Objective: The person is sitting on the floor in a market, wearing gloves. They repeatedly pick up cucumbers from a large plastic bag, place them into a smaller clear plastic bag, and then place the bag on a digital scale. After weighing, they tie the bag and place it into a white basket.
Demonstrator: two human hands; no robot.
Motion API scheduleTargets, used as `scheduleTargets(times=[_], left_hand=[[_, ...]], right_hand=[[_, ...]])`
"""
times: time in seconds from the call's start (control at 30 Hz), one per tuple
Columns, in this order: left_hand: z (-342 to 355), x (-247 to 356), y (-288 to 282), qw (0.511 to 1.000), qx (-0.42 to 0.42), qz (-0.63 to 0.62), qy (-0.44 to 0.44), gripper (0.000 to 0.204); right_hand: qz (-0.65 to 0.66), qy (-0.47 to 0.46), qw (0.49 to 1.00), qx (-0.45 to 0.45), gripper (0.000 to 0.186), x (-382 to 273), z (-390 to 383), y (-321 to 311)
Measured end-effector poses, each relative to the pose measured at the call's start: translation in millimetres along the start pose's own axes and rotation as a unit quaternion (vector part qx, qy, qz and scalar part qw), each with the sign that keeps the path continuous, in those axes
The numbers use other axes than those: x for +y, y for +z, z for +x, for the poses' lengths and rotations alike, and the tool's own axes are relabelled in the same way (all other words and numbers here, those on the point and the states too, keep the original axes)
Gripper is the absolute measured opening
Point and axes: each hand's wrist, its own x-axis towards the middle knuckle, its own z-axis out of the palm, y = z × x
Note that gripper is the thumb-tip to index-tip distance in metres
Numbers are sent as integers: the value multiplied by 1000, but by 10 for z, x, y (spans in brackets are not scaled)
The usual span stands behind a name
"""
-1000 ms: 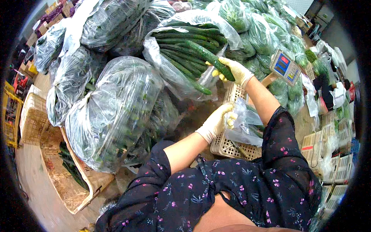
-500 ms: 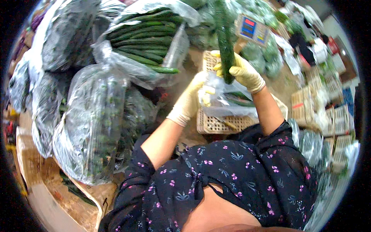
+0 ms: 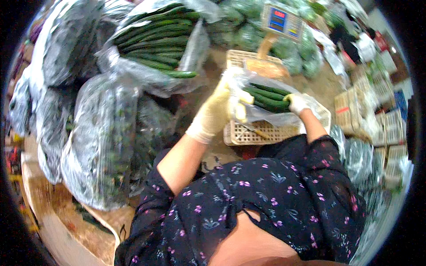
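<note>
A clear plastic bag (image 3: 255, 115) lies across a beige plastic crate (image 3: 242, 138), with several dark green cucumbers (image 3: 266, 95) side by side in its mouth. My left hand (image 3: 225, 101), in a pale rubber glove, grips the bag's left edge with curled fingers. On the right, my gloved right hand (image 3: 298, 103) is closed on the near end of a cucumber at the bag's opening. Its fingertips are partly hidden. Beside the bag, a knife (image 3: 257, 131) rests on the crate.
A digital scale display (image 3: 282, 20) stands on a post behind the crate. At the far left, a large open bag (image 3: 202, 48) holds many cucumbers. Full plastic bags (image 3: 104, 142) crowd my left. Stacked crates (image 3: 350, 104) stand to the right.
My right hand has lowered a cucumber from upright above the crate into the bag. The left hand still holds the bag's edge. More cucumbers now show inside it.
</note>
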Motion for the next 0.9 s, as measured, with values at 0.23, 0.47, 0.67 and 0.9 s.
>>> scheduleTargets(times=[0.23,0.47,0.67,0.9], left_hand=[[3,-98,-63,999,12,35,-20,75],[-6,-213,-197,980,78,135,-123,69],[-86,-122,-219,960,162,169,-156,47],[-247,44,-221,973,146,115,-138,46]], right_hand=[[280,-104,942,-152,16,-1745,-144,-1789],[178,-306,935,-30,32,-3604,1028,-1471],[95,-182,948,-245,45,-4121,1581,-530],[30,-250,955,158,17,-3911,1761,-1054]])
